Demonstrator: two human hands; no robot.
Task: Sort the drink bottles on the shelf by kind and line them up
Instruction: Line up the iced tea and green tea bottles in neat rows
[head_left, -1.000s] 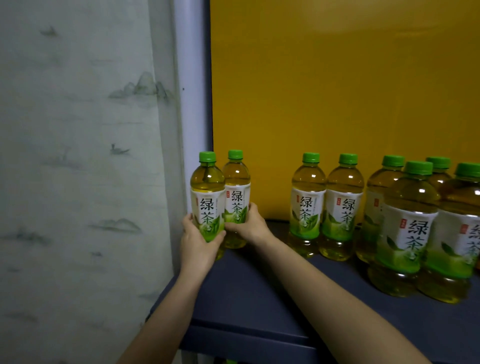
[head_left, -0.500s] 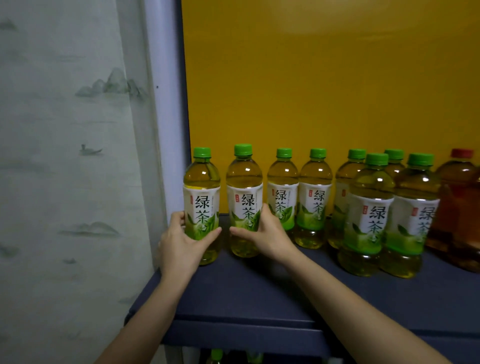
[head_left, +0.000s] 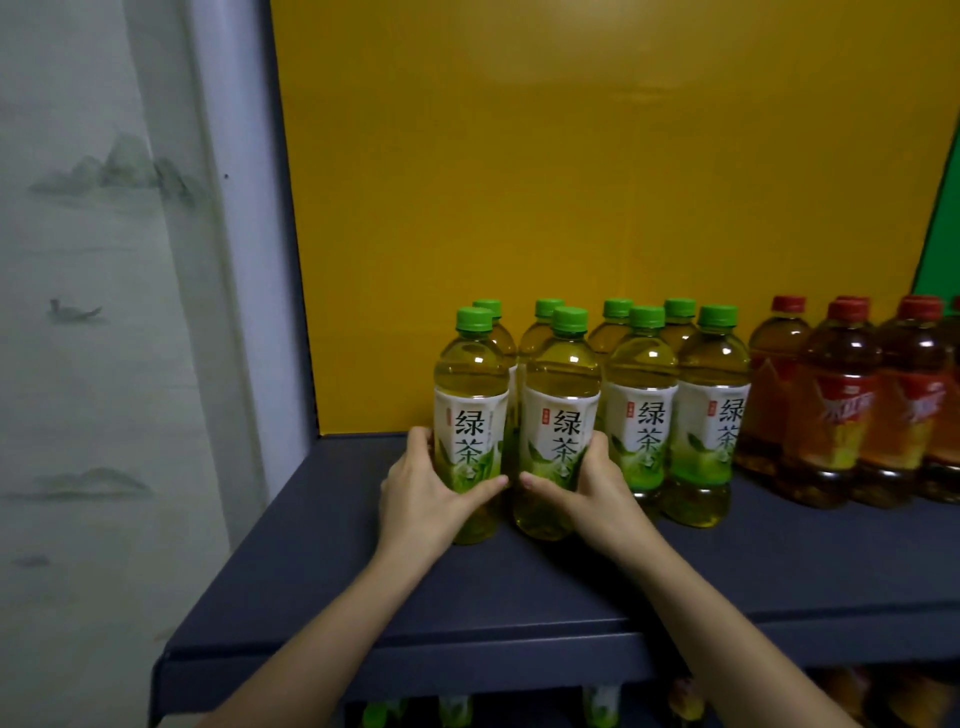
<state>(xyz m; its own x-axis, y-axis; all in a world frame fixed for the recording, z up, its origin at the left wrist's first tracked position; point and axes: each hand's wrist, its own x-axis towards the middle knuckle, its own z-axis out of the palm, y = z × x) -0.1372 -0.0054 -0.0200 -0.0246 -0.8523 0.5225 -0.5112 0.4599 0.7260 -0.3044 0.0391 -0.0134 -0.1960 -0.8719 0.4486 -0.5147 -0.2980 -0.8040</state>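
Several green-tea bottles with green caps stand in two rows on the dark blue shelf. My left hand grips the front left bottle low on its label. My right hand grips the bottle beside it, thumb across its front. Both bottles stand upright on the shelf, close together. To their right stand two more front-row green-tea bottles, then several red-capped brown tea bottles.
A yellow back panel rises behind the bottles, with a green panel at the far right. A grey-white post and a painted wall lie to the left. More bottles show on the shelf below.
Both hands slid their two bottles rightward, up against the other green-tea bottles. The view has shifted right, and more red-capped bottles have come into sight.
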